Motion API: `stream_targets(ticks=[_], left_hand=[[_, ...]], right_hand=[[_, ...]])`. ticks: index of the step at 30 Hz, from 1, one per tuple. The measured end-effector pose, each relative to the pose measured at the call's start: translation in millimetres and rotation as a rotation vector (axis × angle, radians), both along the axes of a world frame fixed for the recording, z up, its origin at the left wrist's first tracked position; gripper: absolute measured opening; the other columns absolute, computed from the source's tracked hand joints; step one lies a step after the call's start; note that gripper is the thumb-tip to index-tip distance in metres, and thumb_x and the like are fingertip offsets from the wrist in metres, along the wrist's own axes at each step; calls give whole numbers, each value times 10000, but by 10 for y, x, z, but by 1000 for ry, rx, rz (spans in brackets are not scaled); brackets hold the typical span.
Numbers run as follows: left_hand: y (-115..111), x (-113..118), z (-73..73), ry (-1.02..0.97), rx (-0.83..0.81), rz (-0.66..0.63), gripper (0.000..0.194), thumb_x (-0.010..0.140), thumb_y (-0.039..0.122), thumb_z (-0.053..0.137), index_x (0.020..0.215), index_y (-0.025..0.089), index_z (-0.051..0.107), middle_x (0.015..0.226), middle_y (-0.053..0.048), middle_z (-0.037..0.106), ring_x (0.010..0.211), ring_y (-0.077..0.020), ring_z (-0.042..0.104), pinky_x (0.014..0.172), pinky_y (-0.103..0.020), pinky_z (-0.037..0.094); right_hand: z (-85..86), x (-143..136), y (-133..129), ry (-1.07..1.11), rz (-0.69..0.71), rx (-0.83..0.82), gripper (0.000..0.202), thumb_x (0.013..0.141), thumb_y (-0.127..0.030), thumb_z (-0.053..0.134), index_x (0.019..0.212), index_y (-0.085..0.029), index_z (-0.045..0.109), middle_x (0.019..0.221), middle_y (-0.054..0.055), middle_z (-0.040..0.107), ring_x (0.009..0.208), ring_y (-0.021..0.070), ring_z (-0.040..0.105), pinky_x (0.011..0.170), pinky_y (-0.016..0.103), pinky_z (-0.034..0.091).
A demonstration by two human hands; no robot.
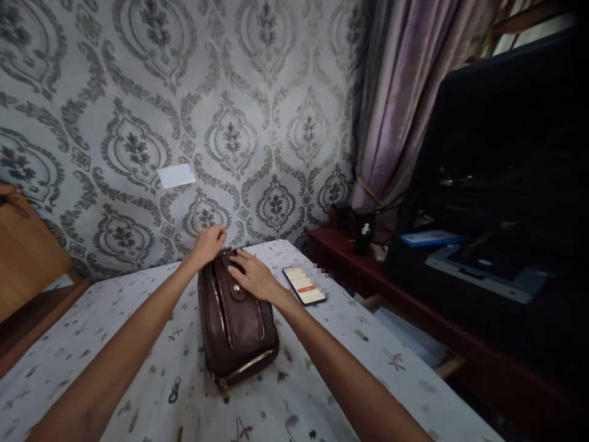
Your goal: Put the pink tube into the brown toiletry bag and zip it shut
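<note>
Leaning over the patterned sheet (pixel 151 353) with both arms stretched forward, we have our two hands at the far end of a brown bag (pixel 248 328). The bag lies on the sheet straight before us, its near end pointing our way. Our left hand (pixel 209 244) is bent at the wrist over the bag's far left corner, fingers curled in; we cannot tell whether they pinch anything. Our right hand (pixel 251 274) rests on top of the bag, palm down, its fingers slightly spread and reaching across beside the tab (pixel 238 291) with its gold stud. Left of the tab, a long zip (pixel 219 310) runs along the bag, its gold teeth edging a dark gap. Another zip crosses the near end, with a pull (pixel 224 384) hanging at the left corner. Just right of the bag, apart from our hands, a phone (pixel 300 285) lies face up, its screen lit and partly blurred. Beyond the sheet's right edge we see a red stand (pixel 363 275) and a large dark screen (pixel 497 153). A purple curtain (pixel 400 92) hangs behind them, and a white paper (pixel 176 176) shows against the patterned wall (pixel 285 80).
</note>
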State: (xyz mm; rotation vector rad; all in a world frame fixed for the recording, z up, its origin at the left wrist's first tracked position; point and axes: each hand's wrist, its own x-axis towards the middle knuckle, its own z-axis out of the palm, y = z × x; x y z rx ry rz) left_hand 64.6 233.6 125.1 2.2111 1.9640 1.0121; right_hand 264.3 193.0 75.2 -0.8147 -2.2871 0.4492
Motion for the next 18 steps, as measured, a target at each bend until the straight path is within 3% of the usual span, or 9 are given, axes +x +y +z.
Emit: stream_targets(ticks=[4, 8, 11, 15, 18], left_hand=[[231, 76, -79, -33, -201, -16, 158, 712, 215, 629, 582, 229, 540, 661, -47, 606, 806, -241, 586, 807, -305, 436], [401, 56, -138, -130, -288, -26, 138, 663, 235, 644, 559, 234, 553, 623, -20, 611, 749, -211, 576, 707, -264, 435], [433, 37, -155, -237, -332, -7, 35, 634, 224, 646, 664, 220, 626, 634, -1, 630, 706, -199, 584, 645, -262, 433], [430, 55, -175, -416, -362, 35, 286, 627, 184, 659, 913, 193, 668, 597, 22, 609, 610, -182, 603, 592, -270, 454], [434, 92, -188, -510, -344, 62, 329, 642, 163, 668, 969, 187, 642, 560, 42, 574, 558, -158, 599, 584, -263, 476]], right_hand=[[25, 14, -26, 4, 1, -2, 485, 1009, -408, 471, 1365, -114, 619, 1510, 174, 522, 1469, 261, 409, 1220, 424, 318], [34, 17, -35, -6, 19, 22, 470, 1015, -392, 456, 1348, -111, 633, 1477, 169, 559, 1454, 248, 433, 1232, 422, 299], [37, 16, -35, -10, 12, 16, 473, 1015, -387, 459, 1350, -100, 628, 1481, 177, 552, 1456, 250, 430, 1231, 423, 300], [30, 11, -28, 5, 15, 25, 453, 1009, -381, 477, 1327, -106, 645, 1461, 179, 571, 1442, 260, 447, 1220, 430, 321], [27, 11, -28, 19, 19, 39, 428, 1010, -379, 474, 1309, -134, 658, 1428, 158, 603, 1422, 253, 467, 1209, 431, 338]])
